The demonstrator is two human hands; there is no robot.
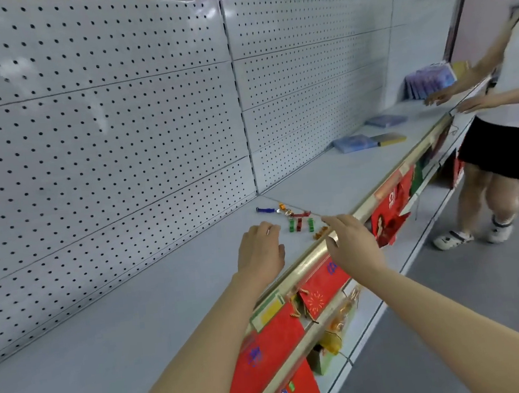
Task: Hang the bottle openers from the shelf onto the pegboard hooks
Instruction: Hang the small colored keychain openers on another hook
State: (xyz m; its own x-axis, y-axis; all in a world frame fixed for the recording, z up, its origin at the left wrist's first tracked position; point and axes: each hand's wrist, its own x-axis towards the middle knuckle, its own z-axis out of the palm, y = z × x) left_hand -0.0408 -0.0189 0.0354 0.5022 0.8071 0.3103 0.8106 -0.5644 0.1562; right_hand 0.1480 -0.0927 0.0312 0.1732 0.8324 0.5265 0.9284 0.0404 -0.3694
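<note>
Grey shelf (137, 321) runs from near left to far right below a white pegboard (101, 133), and the openers (299, 221) lie in a small loose cluster on it, just beyond both hands. 3 short pieces, green (292, 225), red (299, 224) and green (310, 224), stand side by side with their long axes pointing away from the viewer; a blue one (265, 209) lies farther and left, its long axis across the shelf, near the pegboard foot. The left hand (259, 250) hovers palm down, fingers loosely curled, holding nothing. The right hand (351, 241) is flat and spread wide over the gold shelf edge (309, 260), also bare. Both are close, the left hand a shade nearer the green piece; the reach looks short and forward. No hooks show on the pegboard here. A second person (505, 106) stands far right.
</note>
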